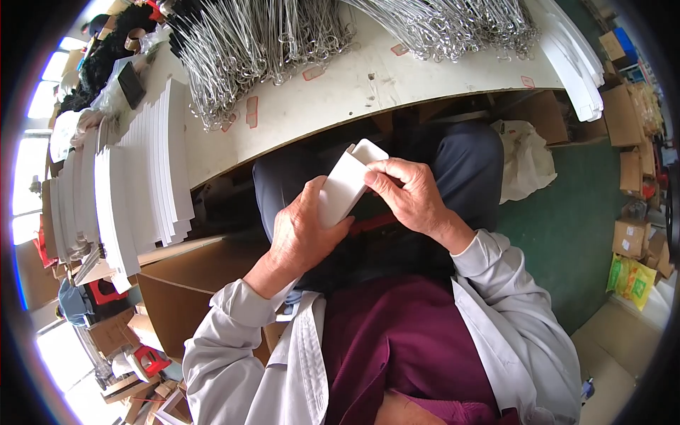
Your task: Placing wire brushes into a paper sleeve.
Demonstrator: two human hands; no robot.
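Starting at the left, stacks of white card sheets (142,170) lean on the white worktable (340,92), with wire hangers (262,42) heaped beyond. Over the lap, the left hand (301,234) is wrapped around a folded white card (347,184); the right hand (407,191) pinches its upper edge, seemingly mid-fold. Pressing the crease flat needs a firm pinch.

Flat white rectangular card (345,185) held between left hand (301,237) and right hand (411,195), over lap, before white worktable (340,99); tangled wire hangers (262,35) on table; fanned white card stack (134,184) left.
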